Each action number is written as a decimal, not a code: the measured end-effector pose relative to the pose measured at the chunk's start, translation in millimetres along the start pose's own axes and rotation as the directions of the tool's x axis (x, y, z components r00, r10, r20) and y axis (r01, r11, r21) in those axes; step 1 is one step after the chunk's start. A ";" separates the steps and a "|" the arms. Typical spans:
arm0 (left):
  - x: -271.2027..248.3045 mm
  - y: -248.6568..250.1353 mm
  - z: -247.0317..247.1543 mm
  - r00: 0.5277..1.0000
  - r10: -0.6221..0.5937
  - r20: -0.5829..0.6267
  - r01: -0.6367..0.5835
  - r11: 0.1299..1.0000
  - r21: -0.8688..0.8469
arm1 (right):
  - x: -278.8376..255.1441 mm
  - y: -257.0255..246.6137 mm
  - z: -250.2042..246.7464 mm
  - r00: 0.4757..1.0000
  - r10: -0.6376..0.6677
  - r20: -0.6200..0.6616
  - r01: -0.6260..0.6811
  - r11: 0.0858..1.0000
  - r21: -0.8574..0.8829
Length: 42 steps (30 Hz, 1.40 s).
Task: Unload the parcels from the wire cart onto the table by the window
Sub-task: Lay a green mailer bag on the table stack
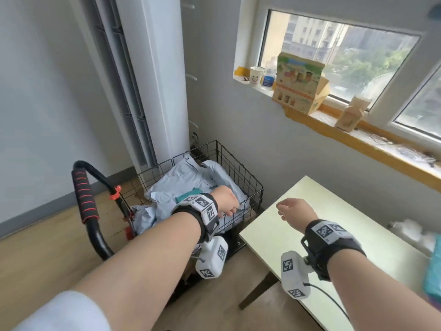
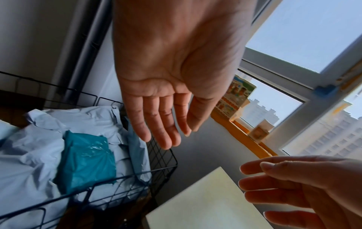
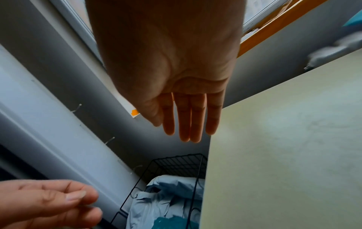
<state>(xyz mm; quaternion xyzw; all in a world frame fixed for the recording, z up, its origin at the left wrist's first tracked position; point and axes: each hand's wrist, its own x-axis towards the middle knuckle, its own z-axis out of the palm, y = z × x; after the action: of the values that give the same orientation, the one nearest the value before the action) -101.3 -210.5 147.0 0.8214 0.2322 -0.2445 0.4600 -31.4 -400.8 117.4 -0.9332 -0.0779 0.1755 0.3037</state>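
Observation:
A black wire cart [image 1: 238, 163] stands by the wall, piled with pale blue mailer parcels [image 1: 191, 180] and one teal parcel [image 2: 86, 161]. My left hand [image 1: 226, 203] hovers over the cart's right side with fingers straight and nothing in it; the left wrist view shows its hand [image 2: 166, 124] above the cart rim. My right hand [image 1: 294, 209] floats empty over the left end of the pale table [image 1: 358, 247], its fingers [image 3: 186, 120] relaxed and straight. A teal parcel [image 1: 433, 268] and a pale one [image 1: 415, 230] lie blurred at the table's right edge.
The cart's black handle with red-ringed foam grip [image 1: 84, 194] rises at the left. A tall white unit [image 1: 152, 75] stands behind the cart. The window sill [image 1: 358, 130] holds a printed carton [image 1: 299, 83], a paper cup [image 1: 256, 75], a bottle and a small box [image 1: 352, 114].

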 end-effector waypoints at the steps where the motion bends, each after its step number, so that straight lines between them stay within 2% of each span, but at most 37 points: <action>1: 1.7 -8.1 -10.7 1.000 -0.012 -0.015 0.011 1.000 -0.018 | 5.5 -10.6 8.0 1.000 -0.012 0.012 0.012 1.000 -0.008; 4: 11.5 -38.1 -43.4 0.992 -0.025 -0.121 0.018 0.998 -0.057 | 18.4 -42.2 32.2 0.998 -0.042 0.049 0.044 0.998 -0.043; 12: 42.2 -112.2 -123.4 0.960 -0.117 -0.254 0.090 0.989 -0.116 | 47.1 -106.6 93.1 0.992 -0.043 0.122 0.056 0.993 -0.108; 16: 53.8 -138.4 -144.6 0.969 -0.161 -0.186 0.137 0.981 -0.138 | 54.2 -133.2 124.5 0.986 -0.048 0.157 0.067 0.991 -0.119; 21: 70.1 -160.1 -156.4 0.964 -0.195 -0.183 0.169 0.975 -0.147 | 65.6 -146.6 154.2 0.979 -0.039 0.199 0.070 0.986 -0.149; 26: 89.4 -172.7 -177.0 0.951 -0.190 -0.243 0.131 0.962 -0.240 | 86.3 -152.3 169.8 0.974 -0.016 0.227 0.057 0.983 -0.176; 31: 110.8 -180.9 -179.2 0.954 -0.200 -0.224 0.144 0.960 -0.242 | 114.4 -162.6 184.3 0.964 -0.007 0.266 0.055 0.983 -0.175; 37: 156.0 -184.5 -195.6 0.949 -0.235 -0.210 0.176 0.948 -0.264 | 160.3 -171.7 197.8 0.951 -0.013 0.308 0.056 0.990 -0.130; 42: 209.6 -189.7 -202.6 0.935 -0.290 -0.202 0.232 0.935 -0.270 | 205.6 -161.8 210.2 0.931 0.043 0.362 0.005 0.991 -0.131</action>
<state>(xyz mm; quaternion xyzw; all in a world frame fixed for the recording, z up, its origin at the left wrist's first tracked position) -16.3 87.4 -11.1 0.7440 0.4216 -0.1731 0.4886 74.0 -105.6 -2.5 -0.9029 -0.1352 0.3429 0.2210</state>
